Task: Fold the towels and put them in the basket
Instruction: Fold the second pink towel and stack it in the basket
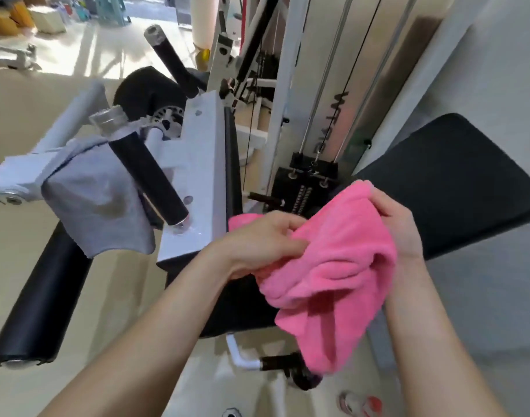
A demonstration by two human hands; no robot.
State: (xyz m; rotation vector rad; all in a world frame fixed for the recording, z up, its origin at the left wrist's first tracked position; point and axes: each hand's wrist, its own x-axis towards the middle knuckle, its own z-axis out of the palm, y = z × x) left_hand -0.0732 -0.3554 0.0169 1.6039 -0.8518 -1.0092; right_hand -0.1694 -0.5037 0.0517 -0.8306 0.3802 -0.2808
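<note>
My grip is clamped on the pink towel (pixel 332 266) from both sides: my left hand (pixel 266 239) pinches a bunch of it at the left, and my right hand (pixel 399 224) curls round its upper right edge. The towel hangs crumpled between them in the air, its loose end drooping below my wrists, above the near edge of the black seat pad (pixel 456 182) of a gym machine. I judge the task barely begun. This towel shows no clean fold yet, only soft bunches, so I have to find its corners and square it up. A grey towel (pixel 98 206) is draped unfolded over the white machine arm (pixel 62 136) to my left, just beside a black handle (pixel 149 173), and it waits its turn. I see no basket anywhere in view, so nothing is put away as far as I can tell. Beyond the towels stand the white frame, its cables and the weight stack (pixel 311 182), and a black roller pad (pixel 38 302) sits low at my left. The floor (pixel 17 115) is pale and glossy, with boxes (pixel 11 16) far off in bright light.
</note>
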